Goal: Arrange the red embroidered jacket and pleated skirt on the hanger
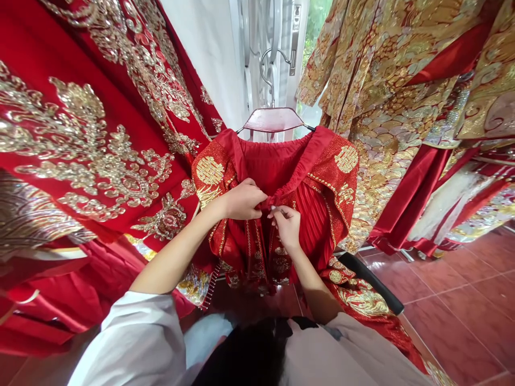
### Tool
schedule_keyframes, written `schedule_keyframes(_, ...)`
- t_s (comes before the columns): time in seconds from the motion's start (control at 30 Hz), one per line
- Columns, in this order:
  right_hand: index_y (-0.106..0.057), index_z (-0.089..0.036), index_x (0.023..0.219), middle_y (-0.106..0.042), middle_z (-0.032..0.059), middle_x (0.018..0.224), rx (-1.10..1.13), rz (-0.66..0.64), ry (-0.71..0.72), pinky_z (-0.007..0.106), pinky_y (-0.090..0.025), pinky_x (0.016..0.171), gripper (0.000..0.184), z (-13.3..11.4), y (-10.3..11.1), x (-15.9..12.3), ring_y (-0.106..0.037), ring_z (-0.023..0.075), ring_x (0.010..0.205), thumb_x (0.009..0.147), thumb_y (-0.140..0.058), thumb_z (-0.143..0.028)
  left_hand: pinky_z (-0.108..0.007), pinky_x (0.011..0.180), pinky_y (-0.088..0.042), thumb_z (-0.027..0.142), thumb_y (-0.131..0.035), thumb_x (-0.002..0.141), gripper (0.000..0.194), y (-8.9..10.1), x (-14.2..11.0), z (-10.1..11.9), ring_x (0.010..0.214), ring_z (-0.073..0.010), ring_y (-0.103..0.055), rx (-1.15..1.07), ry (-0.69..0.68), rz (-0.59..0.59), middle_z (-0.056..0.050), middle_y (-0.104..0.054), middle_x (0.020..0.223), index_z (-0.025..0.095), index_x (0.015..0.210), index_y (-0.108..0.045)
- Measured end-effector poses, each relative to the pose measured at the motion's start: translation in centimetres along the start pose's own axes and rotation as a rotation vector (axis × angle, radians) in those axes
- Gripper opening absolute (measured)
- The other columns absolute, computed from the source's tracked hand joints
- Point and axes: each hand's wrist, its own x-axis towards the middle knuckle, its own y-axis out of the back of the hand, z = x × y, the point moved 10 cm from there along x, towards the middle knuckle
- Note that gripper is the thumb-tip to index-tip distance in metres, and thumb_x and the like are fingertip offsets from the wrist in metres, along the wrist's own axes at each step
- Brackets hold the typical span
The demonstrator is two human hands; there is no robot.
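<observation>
A red skirt (317, 187) with gold embroidery hangs from a pink hanger (273, 119) in front of me. My left hand (241, 201) is closed on the gathered red waistband at its middle. My right hand (286, 222) pinches the same bunched fabric just to the right, with a small thin object, perhaps a pin, between its fingertips. Both hands meet at the front of the waistband.
Red garments with heavy gold embroidery (92, 134) hang close on the left. Gold and red robes (402, 80) hang on the right. A red tiled floor (462, 300) lies at the lower right. A white window frame (281, 43) stands behind the hanger.
</observation>
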Motion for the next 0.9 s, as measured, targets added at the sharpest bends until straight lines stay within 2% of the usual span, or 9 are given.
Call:
schedule_keyframes(0.13, -0.054, -0.014, 0.055, -0.043, -0.0034, 0.048, -0.046, 0.088, 0.123, 0.021, -0.03, 0.046, 0.03, -1.4, 1.0, -0.6, -0.034, 0.0058, 0.047, 0.071, -0.059, -0.038, -0.032, 0.087, -0.034, 0.025, -0.056, 0.073, 0.011, 0.3, -0.5, 0.1, 0.066, -0.0163, -0.058, -0.018, 0.034, 0.021, -0.004, -0.065, 0.069, 0.015, 0.068, -0.058)
schedule_keyframes(0.3, -0.067, -0.013, 0.072, -0.059, 0.0012, 0.058, -0.162, 0.058, 0.114, 0.023, -0.04, 0.053, 0.029, -1.0, 0.2, -1.0, -0.046, 0.0098, 0.053, 0.071, -0.062, -0.041, -0.032, 0.087, -0.034, 0.026, -0.053, 0.076, 0.014, 0.6, -0.7, 0.0, 0.064, -0.0155, -0.057, -0.049, 0.046, 0.049, -0.003, -0.065, 0.068, 0.015, 0.068, -0.058)
schedule_keyframes(0.43, -0.065, -0.014, 0.067, -0.06, 0.0016, 0.058, -0.262, 0.145, 0.161, 0.023, -0.04, 0.055, 0.027, -1.5, 0.4, -1.5, -0.048, 0.0109, 0.053, 0.073, -0.058, -0.04, -0.031, 0.086, -0.033, 0.027, -0.049, 0.083, 0.022, 0.8, -0.8, 0.4, 0.064, -0.0155, -0.057, -0.048, 0.058, 0.041, -0.004, -0.064, 0.066, 0.014, 0.068, -0.059)
schedule_keyframes(0.53, -0.06, -0.016, 0.062, -0.057, 0.0016, 0.056, -0.41, 0.181, 0.243, 0.024, -0.038, 0.057, 0.028, -2.9, 0.5, -2.1, -0.047, 0.0113, 0.053, 0.077, -0.053, -0.038, -0.03, 0.086, -0.032, 0.027, -0.047, 0.088, 0.025, 1.4, -1.0, 1.0, 0.071, -0.0169, -0.06, -0.033, 0.085, 0.098, -0.005, -0.067, 0.074, 0.011, 0.1, -0.062)
schedule_keyframes(0.6, -0.058, -0.016, 0.061, -0.059, 0.0029, 0.059, -0.542, 0.167, 0.284, 0.025, -0.036, 0.06, 0.027, -4.0, 0.4, -2.3, -0.048, 0.0119, 0.054, 0.078, -0.049, -0.035, -0.031, 0.084, -0.032, 0.024, -0.043, 0.089, 0.036, 1.8, -1.1, 1.4, 0.073, -0.0179, -0.061, 0.023, 0.104, 0.149, -0.006, -0.068, 0.078, 0.009, 0.121, -0.053)
schedule_keyframes(0.67, -0.056, -0.016, 0.061, -0.058, 0.0024, 0.06, -0.61, 0.116, 0.287, 0.025, -0.034, 0.06, 0.023, -4.5, 0.1, -2.2, -0.046, 0.0114, 0.054, 0.078, -0.047, -0.03, -0.032, 0.081, -0.032, 0.02, -0.039, 0.09, 0.039, 2.2, -1.2, 2.0, 0.073, -0.0182, -0.061, 0.08, 0.107, 0.196, -0.007, -0.068, 0.08, 0.009, 0.127, -0.049)
schedule_keyframes(0.77, -0.048, -0.017, 0.054, -0.047, -0.0018, 0.051, -0.554, 0.019, 0.224, 0.023, -0.03, 0.055, 0.023, -3.2, 0.1, -1.9, -0.037, 0.009, 0.049, 0.074, -0.047, -0.029, -0.031, 0.078, -0.031, 0.018, -0.035, 0.091, 0.036, 2.9, -1.4, 2.4, 0.07, -0.0173, -0.06, 0.11, 0.113, 0.274, -0.005, -0.067, 0.077, 0.013, 0.123, -0.05)
schedule_keyframes(0.9, -0.035, -0.019, 0.047, -0.036, -0.0035, 0.045, -0.608, -0.08, 0.053, 0.021, -0.027, 0.049, 0.028, 2.8, 1.0, -2.8, -0.032, 0.0081, 0.046, 0.072, -0.044, -0.028, -0.03, 0.081, -0.033, 0.021, -0.032, 0.095, 0.029, 3.9, -1.8, 1.5, 0.071, -0.0165, -0.06, 0.068, 0.156, 0.345, -0.004, -0.066, 0.075, 0.016, 0.115, -0.052)
